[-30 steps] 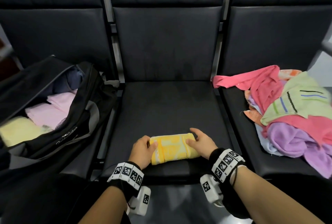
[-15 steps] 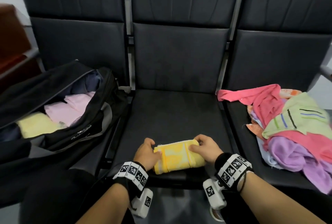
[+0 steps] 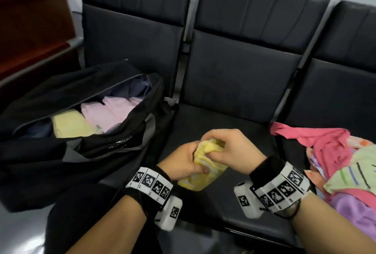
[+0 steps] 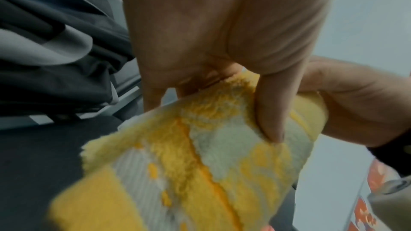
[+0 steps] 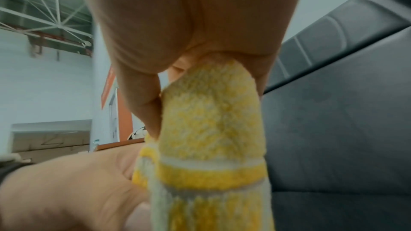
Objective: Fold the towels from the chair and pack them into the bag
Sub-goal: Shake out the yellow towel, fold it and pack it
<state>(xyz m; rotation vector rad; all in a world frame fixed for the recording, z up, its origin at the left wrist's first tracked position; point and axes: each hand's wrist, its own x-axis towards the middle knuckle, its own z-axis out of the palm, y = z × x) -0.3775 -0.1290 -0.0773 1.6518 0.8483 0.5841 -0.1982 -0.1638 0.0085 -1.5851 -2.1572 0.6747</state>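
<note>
A folded yellow and white towel [image 3: 205, 164] [image 4: 195, 169] [image 5: 211, 129] hangs a little above the front of the middle seat [image 3: 234, 131], held by both hands. My left hand [image 3: 183, 162] grips its left side with the thumb on top. My right hand [image 3: 230, 148] grips its upper right end, fingers curled over it. The black bag [image 3: 114, 141] lies open on the left seat, with folded yellow [image 3: 69, 123] and pink [image 3: 114, 109] towels inside. A heap of unfolded towels [image 3: 333, 152] in pink, green and purple lies on the right seat.
Three black padded chairs stand in a row with metal bars between them. A brown wooden piece of furniture [image 3: 30, 30] stands at the far left behind the bag. My dark-clothed knee [image 3: 81, 213] is below the bag.
Both hands have lifted the yellow towel off the middle seat and bunched it between them. My head has turned left, so the bag sits nearer the centre.
</note>
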